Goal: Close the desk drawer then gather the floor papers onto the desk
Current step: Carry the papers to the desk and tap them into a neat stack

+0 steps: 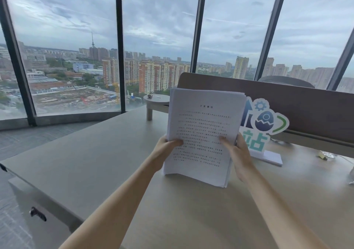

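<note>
Both hands up over the middle of the bench (107,152), gripping one stack of papers (203,133) upright, printed side toward the camera, bottom edge resting on or just above the bench top; which, cannot tell. Left hand (164,149) clamped on the stack's left edge, thumb pressed flat across the front sheet, remaining fingers hidden behind the paper. Right hand (237,152) clamped on the right edge the same way, thumb on the front, other fingers wrapped around the side and back. Sheets slightly fanned at the top and bottom right corner.

Just behind the stack, toward the far edge of the bench, a cut-out sign (268,126) with a gear, an egg and green characters, standing on a white base. A brown partition panel (306,110) along the far edge. Near the far left corner, a small round stand (156,100) with small items on top. Under the left edge of the bench, a drawer front with a dark handle (37,213), apparently flush and closed. Beyond, tall windows (63,57) with dark frames, apartment blocks and cloudy sky outside; grey floor (28,139) at left.
</note>
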`<state>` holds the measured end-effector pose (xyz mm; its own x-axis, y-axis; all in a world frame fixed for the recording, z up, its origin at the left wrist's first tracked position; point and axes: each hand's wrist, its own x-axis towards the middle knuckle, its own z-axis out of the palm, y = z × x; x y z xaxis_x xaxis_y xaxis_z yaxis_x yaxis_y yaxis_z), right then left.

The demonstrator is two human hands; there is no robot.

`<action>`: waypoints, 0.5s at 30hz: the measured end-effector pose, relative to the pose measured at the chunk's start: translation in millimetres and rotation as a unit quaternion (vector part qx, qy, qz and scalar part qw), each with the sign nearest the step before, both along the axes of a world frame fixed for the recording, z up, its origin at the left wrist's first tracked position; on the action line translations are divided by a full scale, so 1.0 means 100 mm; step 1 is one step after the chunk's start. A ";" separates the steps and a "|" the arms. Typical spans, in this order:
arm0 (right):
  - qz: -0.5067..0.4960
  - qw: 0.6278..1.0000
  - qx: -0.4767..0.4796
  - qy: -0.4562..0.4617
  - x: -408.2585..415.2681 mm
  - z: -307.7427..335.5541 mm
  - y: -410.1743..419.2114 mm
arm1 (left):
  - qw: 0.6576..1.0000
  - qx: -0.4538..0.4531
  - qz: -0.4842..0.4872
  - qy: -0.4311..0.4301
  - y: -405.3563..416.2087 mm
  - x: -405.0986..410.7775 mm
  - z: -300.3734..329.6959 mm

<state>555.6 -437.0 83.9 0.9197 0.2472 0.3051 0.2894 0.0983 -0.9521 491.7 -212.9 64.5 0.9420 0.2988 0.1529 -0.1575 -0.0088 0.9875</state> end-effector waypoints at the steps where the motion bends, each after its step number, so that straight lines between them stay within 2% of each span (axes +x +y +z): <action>1: 0.000 1.000 0.009 0.004 0.02 -0.06 0.01 | 1.000 -0.008 0.005 -0.003 -0.02 0.02 -0.03; 9: -0.027 0.999 0.030 -0.030 0.13 -0.03 0.07 | 0.997 -0.066 0.026 -0.033 0.00 0.16 0.09; 15: -0.044 0.999 0.013 0.002 0.17 -0.30 0.11 | 0.999 -0.036 0.009 0.024 -0.03 0.17 -0.24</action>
<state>572.5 -426.3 53.5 0.9391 0.1563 0.3061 0.2937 0.0977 -0.9509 508.8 -215.9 40.7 0.9421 0.3242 0.0862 -0.1113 0.0596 0.9920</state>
